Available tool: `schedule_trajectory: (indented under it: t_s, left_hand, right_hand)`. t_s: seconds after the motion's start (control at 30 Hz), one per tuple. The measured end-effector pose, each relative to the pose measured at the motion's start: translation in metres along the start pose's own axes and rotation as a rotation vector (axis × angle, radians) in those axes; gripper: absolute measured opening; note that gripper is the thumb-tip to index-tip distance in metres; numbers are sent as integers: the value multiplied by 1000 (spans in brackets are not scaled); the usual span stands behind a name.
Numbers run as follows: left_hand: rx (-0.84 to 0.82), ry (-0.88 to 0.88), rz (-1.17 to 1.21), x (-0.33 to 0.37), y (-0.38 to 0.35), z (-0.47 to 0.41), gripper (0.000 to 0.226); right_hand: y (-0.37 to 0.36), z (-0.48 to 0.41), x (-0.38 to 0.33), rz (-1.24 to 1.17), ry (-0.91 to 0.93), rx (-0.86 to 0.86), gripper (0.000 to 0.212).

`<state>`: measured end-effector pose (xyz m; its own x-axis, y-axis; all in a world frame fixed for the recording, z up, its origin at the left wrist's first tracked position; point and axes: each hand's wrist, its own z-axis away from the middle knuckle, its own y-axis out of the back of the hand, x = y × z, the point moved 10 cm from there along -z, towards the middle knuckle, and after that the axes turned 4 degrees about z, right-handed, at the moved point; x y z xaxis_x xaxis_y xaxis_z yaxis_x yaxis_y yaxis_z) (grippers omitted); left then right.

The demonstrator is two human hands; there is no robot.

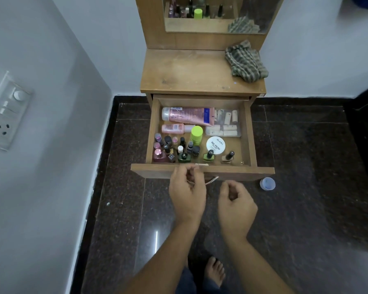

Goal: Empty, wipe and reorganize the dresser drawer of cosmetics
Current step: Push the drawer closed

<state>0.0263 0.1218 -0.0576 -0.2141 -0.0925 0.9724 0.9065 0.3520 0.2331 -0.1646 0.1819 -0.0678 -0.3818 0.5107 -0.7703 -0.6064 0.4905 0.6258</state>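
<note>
Brown laminate frames the dresser drawer [248, 132], shown pulled out and fully stocked. Pink tubes [187, 115], a green-capped bottle [196, 134], a white nail-polish jar [216, 145] and rows of small polish bottles [174, 149] are packed just beyond the fingers [179, 175]. The left hand [187, 194] is held at the drawer front, and its fingers appear curled round the thin metal handle [212, 179]. The right hand [236, 205] is held just beside it, loosely curled and empty. A striped cloth [245, 61] is seen on the worktop [189, 73], well beyond the fingers and to their right. Emptying is judged not yet begun. Next, the handle must be released and the upright bottles lifted out without being toppled, before the cloth is fetched.
</note>
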Motion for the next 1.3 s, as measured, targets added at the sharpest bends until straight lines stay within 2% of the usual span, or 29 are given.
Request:
schedule_trajectory:
  t_s: [0.07, 0.13, 0.23, 0.33, 0.47, 0.67, 1.0, 1.3]
  left_hand:
    - [97, 127, -27, -23, 12, 13, 12]
    - [177, 334, -102, -55, 23, 22, 21]
    - [98, 585, -213, -93, 17, 26, 33]
    - [-61, 638, -246, -102, -6, 20, 41]
    - [-97, 668, -271, -109, -15, 10, 40]
    - [-50, 714, -215, -116, -21, 12, 37]
    - [-52, 722, -163, -121, -39, -19, 35]
    - [-78, 709, -242, -112, -59, -61, 37]
  right_hand:
    - [-13, 5, 33, 6, -232, -90, 11]
    - [-36, 9, 53, -7, -408, -223, 17]
    - [-64, 11, 62, -259, -597, -279, 20]
    - [-83, 5, 59, -390, -671, -285, 25]
    - [-97, -1, 59, -416, -770, -274, 18]
    - [-109, -9, 67, -401, -802, -273, 13]
    - [-122, -41, 56, -332, -705, -293, 12]
    - [-139, -80, 35, -286, -695, -289, 25]
